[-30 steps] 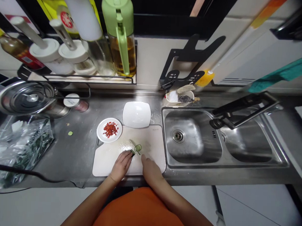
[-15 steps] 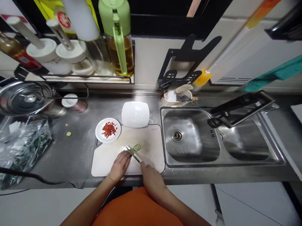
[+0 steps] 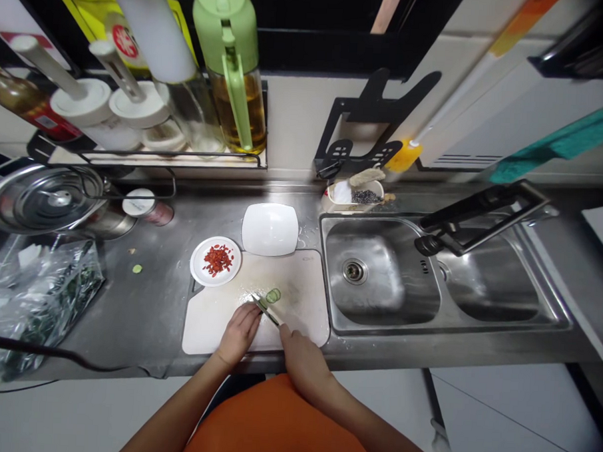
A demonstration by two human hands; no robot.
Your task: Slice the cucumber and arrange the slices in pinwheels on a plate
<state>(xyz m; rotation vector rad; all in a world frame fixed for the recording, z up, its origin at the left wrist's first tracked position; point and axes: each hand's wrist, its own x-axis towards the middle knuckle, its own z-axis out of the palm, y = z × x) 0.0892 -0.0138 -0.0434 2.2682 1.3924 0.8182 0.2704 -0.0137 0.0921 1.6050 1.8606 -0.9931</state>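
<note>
My right hand (image 3: 302, 356) is closed round the handle of a knife (image 3: 272, 316), whose blade slants up and left across the cutting board (image 3: 299, 279). My left hand (image 3: 240, 331) has its fingers bent together on a piece of cucumber beside the blade; the hand mostly hides that piece. Several thin cucumber slices (image 3: 273, 295) lie overlapped just beyond the knife. A white plate (image 3: 196, 269) with chopped red pieces (image 3: 217, 260) rests at the board's upper left corner. Behind the board stands a shiny white dish (image 3: 270, 229).
A double steel sink (image 3: 379, 276) with a dark faucet (image 3: 466, 220) is on the right. To the left lie a bag of greens (image 3: 53, 295), a lidded pot (image 3: 47, 198) and a small jar (image 3: 150, 207). An oil bottle (image 3: 237, 96) stands on the rack above.
The view has shifted very slightly. Both hands, the knife and the cucumber slices stay almost where they were.
</note>
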